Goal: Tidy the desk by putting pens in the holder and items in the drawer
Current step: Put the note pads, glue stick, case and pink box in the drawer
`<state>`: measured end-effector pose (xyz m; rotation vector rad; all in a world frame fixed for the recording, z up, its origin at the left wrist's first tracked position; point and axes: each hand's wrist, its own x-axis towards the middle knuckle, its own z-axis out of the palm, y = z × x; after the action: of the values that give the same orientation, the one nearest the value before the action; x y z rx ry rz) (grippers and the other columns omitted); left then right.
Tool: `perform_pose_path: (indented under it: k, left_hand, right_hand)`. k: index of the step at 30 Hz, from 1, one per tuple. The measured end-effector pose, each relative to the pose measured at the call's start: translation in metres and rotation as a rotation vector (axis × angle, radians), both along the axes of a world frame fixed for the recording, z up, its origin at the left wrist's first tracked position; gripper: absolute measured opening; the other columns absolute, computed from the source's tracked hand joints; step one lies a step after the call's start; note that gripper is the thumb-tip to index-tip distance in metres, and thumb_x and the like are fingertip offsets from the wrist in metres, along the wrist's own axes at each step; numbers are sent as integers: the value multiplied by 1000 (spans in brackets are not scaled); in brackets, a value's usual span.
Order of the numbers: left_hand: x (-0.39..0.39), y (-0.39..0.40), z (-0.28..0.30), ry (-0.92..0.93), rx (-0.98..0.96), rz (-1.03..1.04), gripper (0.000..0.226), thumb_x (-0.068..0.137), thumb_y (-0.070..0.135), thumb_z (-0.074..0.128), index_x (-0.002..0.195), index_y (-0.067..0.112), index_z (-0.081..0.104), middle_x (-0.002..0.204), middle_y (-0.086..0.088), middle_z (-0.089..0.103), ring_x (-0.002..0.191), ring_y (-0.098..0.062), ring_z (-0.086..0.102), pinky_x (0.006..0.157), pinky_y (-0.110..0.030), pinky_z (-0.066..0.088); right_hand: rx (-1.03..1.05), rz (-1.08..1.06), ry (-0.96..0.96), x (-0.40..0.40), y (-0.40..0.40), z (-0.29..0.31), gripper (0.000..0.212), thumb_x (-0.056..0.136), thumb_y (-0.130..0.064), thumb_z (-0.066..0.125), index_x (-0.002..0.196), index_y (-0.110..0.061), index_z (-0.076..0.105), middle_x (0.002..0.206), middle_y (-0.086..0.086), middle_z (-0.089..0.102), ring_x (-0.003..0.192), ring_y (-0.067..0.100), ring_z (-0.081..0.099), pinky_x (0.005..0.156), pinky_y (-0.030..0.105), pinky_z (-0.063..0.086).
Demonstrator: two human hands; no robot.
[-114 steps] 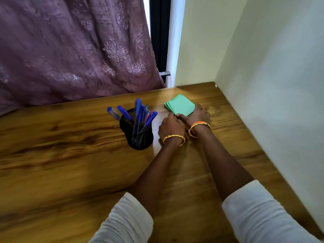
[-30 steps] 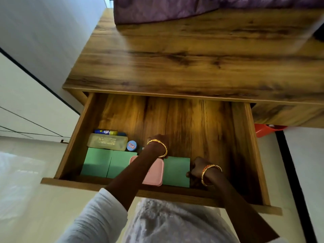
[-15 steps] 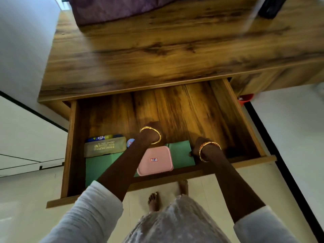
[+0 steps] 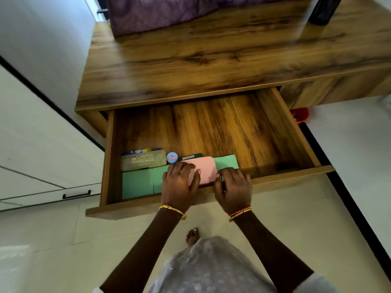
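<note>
Both hands at the front edge of the open wooden drawer (image 4: 285, 127).
The left hand (image 4: 179, 186) lies with relaxed fingers on the pink rectangular plastic box (image 4: 206, 169); the right hand (image 4: 233, 189), fingers lightly bent, touches the green paper stack (image 4: 225, 162) at 3 o'clock of the box.

Soft daylight falls evenly; the desk (image 4: 211, 56) top shows pale glare and motion blur, wide-angle bending curves the edges, and the drawer (image 4: 211, 127) interior sits dimmer.
</note>
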<state>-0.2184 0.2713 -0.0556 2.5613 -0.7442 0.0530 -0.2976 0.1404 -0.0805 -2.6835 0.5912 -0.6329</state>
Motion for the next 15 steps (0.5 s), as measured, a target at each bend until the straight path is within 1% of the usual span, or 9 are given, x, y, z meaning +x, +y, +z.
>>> perform_pose_path:
  k: [4,7,8,10,12,14,15]
  left_hand:
    - [-13,2,-9,-40,121,108,42,85,41,40,99,11,65,107,-13,66,99,-32,61,70,-40,55]
    - [-22,-3,-9,-56,175,182,47,84,45,37,103,12,65,114,-15,64,105,-34,60,74,-41,53]
    - [-24,-4,-11,-78,180,191,48,85,45,37,104,12,65,116,-15,64,107,-34,60,76,-41,53]
    - [-30,-3,-18,-113,168,190,46,85,43,38,104,11,65,119,-14,64,110,-34,59,78,-40,53]
    - [-33,-2,-26,-136,149,184,45,88,41,35,106,12,65,123,-13,62,117,-33,53,80,-39,52]
    - [-31,-5,-27,-121,135,193,53,94,43,23,111,12,63,126,-14,61,122,-31,45,84,-41,51]
    - [-28,-6,-27,-111,129,191,58,95,44,17,114,12,61,127,-15,60,123,-32,46,85,-42,51]
  right_hand:
    - [-5,34,-39,-4,-3,1,32,86,-31,46,95,-6,65,95,14,70,84,29,67,69,34,52]
    - [-11,52,-17,-19,-12,-6,32,87,-33,44,100,-9,61,104,15,68,95,29,64,77,38,51]
    - [-7,62,-14,-25,-17,-11,34,89,-35,40,102,-10,58,106,15,68,100,28,60,81,41,51]
    - [-31,108,13,-34,-25,-19,41,94,-40,27,108,-12,53,110,15,68,110,26,50,89,47,48]
    - [-35,135,60,-34,-29,-22,48,95,-43,16,112,-13,50,113,15,68,114,25,44,90,50,47]
    - [-25,153,102,-28,-31,-20,50,95,-44,13,114,-14,48,113,15,68,115,25,43,89,50,47]
    - [-29,162,110,-25,-32,-20,50,95,-44,13,114,-14,48,114,15,68,115,25,42,88,50,48]
